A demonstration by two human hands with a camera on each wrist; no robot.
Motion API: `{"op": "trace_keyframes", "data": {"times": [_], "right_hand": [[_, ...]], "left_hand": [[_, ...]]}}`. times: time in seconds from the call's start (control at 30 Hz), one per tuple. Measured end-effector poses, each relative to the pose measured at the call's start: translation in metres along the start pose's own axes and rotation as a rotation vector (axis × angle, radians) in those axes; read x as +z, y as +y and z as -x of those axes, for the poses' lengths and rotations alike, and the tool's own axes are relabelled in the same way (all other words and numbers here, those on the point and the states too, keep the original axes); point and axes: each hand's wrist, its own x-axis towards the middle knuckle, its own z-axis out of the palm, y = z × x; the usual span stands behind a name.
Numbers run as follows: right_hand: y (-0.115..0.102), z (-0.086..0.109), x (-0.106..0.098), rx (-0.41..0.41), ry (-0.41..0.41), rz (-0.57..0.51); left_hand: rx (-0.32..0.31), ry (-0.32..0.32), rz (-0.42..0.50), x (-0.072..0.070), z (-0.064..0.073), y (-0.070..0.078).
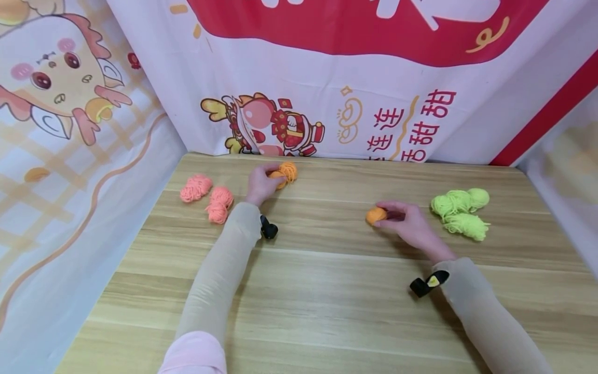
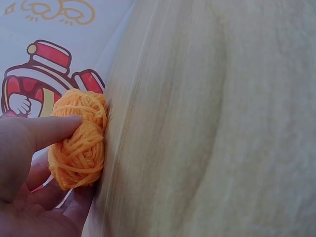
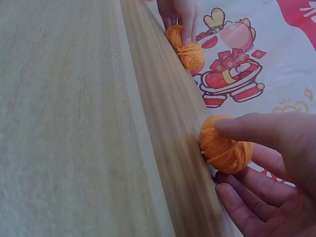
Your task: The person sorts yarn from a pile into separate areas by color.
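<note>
Near the table's back edge my left hand [image 1: 263, 183] grips an orange yarn bundle [image 1: 290, 171]. In the left wrist view the thumb lies across the narrow middle of this bundle [image 2: 81, 153], with the other fingers partly hidden behind it. Farther right, my right hand [image 1: 407, 223] holds a smaller, rounder orange yarn ball [image 1: 376, 215]. Seen from the right wrist, the thumb presses one side of the ball [image 3: 224, 145] and fingers curl beneath it. Both pieces of yarn are at or just above the tabletop; any gap cannot be made out.
Two pink yarn bundles [image 1: 196, 188] lie left of my left hand. Several light green yarn pieces [image 1: 460, 202] sit together to the right of my right hand. Printed cloth [image 1: 299, 78] hangs behind the wooden table [image 1: 317, 306] and along its sides.
</note>
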Motion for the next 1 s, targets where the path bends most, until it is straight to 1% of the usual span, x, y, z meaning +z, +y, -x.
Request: {"op": "trace_keyframes", "data": {"times": [0.17, 0.33, 0.6, 0.8, 1.0], "right_hand": [[-0.0008, -0.0004, 0.0013, -0.010, -0.013, 0.005], [-0.0012, -0.0009, 0.0016, 0.005, -0.020, 0.019], [0.0012, -0.0033, 0.0025, -0.007, -0.004, 0.045], [0.0000, -0.0035, 0.0029, -0.024, 0.006, 0.033], [-0.0051, -0.0039, 0.0047, -0.026, 0.015, 0.010]], "left_hand": [[0.001, -0.002, 0.003, 0.0004, -0.0009, -0.0016], [-0.002, -0.002, 0.009, 0.0004, -0.0008, -0.0033], [-0.014, -0.005, 0.024, -0.0002, -0.0001, -0.0032], [-0.021, -0.006, 0.035, -0.0002, 0.0006, -0.0020], [-0.017, -0.003, 0.023, -0.0003, 0.0009, -0.0030]]}}
